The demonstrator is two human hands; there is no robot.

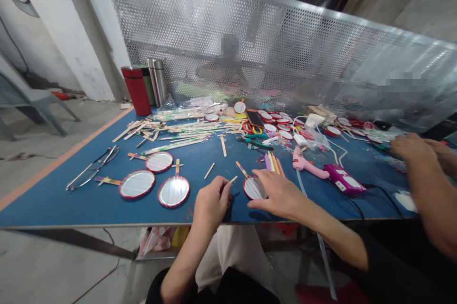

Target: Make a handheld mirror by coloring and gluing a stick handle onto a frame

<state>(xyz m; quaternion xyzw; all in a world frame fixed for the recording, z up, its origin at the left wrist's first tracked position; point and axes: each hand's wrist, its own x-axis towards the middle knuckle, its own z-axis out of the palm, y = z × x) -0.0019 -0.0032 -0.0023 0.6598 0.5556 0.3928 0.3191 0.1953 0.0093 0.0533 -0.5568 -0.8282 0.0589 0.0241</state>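
My left hand (213, 203) is closed, pinching a short wooden stick (233, 180) between thumb and fingers. To its right, my right hand (276, 192) has its fingers spread over a round mirror (252, 188) with a red rim and a coloured stick handle; whether it touches the mirror I cannot tell. Another short stick (209, 171) lies loose on the blue table. Three similar stick-handled mirrors lie to the left, one of them a round mirror (173, 191) nearest my left hand. Coloured sticks (272, 162) lie just beyond my right hand.
A pink glue gun (307, 164) and a purple box (344, 179) with cables are on the right. Glasses (93, 169) lie left. Behind are piled wooden sticks (193, 128), pliers (257, 141) and a red flask (136, 91). Another person's hand (410, 148) works at far right.
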